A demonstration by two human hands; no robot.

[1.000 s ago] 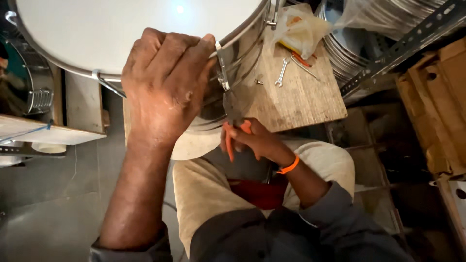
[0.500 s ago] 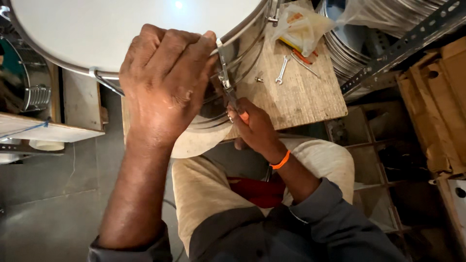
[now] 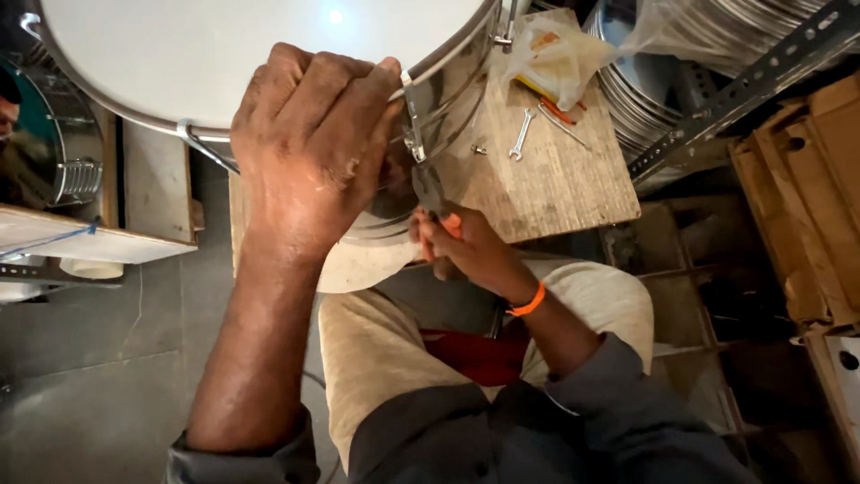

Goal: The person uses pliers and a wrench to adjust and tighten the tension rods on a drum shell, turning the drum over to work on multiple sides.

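- Head view: drum, white head, chrome shell, lying tilted on wooden board across lap.
- L hand clamped over rim, fingers clenched around hoop edge, steadying drum.
- R hand just below shell, fingers clenched on orange-handled pliers; tip up at tension rod on drum side.
- Progress, judged: head + hoop seated, hooks on at several pts; work now at this one rod, tightness can't tell. Far side of drum hidden.
- On board, apart from hands: small spanner, loose bolt, plastic bag w/ parts.
- Stacked metal shells behind board; slotted angle bar to R.
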